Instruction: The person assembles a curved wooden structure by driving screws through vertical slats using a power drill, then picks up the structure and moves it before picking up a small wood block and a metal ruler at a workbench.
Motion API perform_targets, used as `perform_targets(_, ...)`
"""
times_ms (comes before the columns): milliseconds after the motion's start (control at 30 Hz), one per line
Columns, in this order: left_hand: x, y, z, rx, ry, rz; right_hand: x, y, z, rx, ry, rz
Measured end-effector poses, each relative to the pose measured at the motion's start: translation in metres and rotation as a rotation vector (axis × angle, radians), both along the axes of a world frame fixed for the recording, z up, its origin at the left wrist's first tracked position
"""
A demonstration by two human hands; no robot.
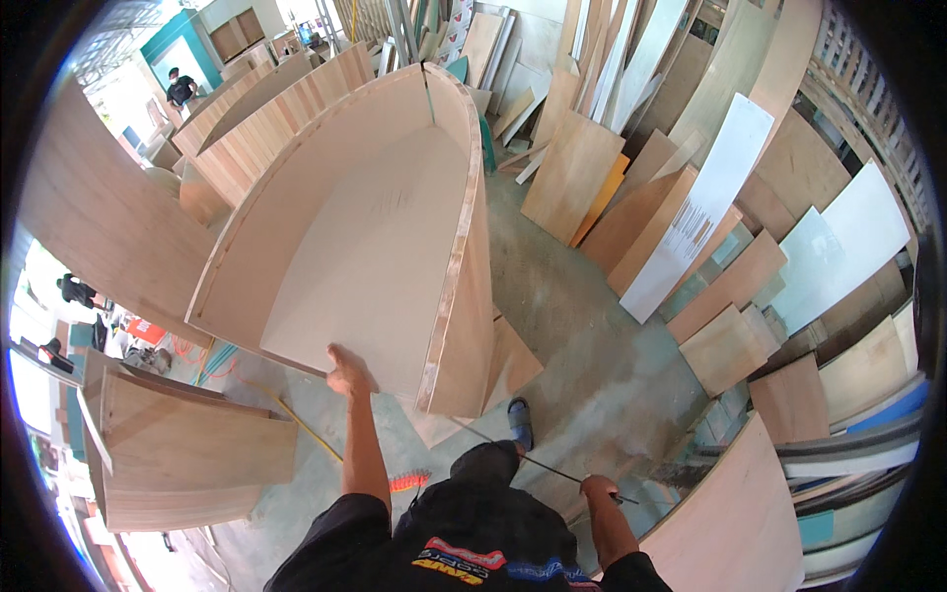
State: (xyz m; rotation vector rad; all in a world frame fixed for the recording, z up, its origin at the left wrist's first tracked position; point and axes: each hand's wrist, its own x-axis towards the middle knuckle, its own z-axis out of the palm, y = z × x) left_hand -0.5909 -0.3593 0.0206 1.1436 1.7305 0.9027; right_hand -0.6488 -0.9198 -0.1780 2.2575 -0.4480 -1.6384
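Observation:
A large boat-shaped wooden shell stands in front of me, its pointed end away from me and its pale inner panel facing up. My left hand is closed on the shell's near edge, with part of the hand over the inner side. Low on the right, my right hand is closed round a thin dark line, a rod or hose; I cannot tell which. It runs from the shell's near corner, across my leg, and its end sticks out beyond the hand.
Sheets and offcuts, among them a long white board, lean along the right side. A curved wooden panel is close on my right. Another wooden piece stands at left. An orange coiled hose lies on the floor. Another person is far left.

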Motion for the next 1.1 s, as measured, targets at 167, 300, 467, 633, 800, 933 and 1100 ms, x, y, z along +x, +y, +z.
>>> perform_targets(167,-0.017,0.035,-0.052,0.144,-0.189,-0.113,0.072,0.0,-0.003,-0.041,-0.101,0.195)
perform_targets(300,-0.016,0.018,-0.031,0.053,-0.063,-0.108,0.127,-0.005,0.021,-0.076,-0.129,0.357)
perform_targets(467,-0.024,0.023,-0.023,0.328,0.794,0.026,0.227,-0.025,0.043,-0.097,-0.138,0.521)
perform_targets(633,-0.01,0.059,0.066,0.543,0.708,-0.512,0.323,-0.024,0.057,-0.223,-0.194,0.648)
perform_targets(800,0.133,-0.001,0.195,0.5,-0.091,-1.078,0.395,-0.019,0.061,-0.293,-0.175,0.809)
perform_targets(933,0.278,-0.084,0.245,0.573,0.263,-1.171,0.428,-0.044,0.039,-0.225,-0.19,0.872)
perform_targets(1100,0.369,-0.118,0.258,0.413,0.73,-1.132,0.492,-0.053,0.028,-0.138,-0.142,0.903)
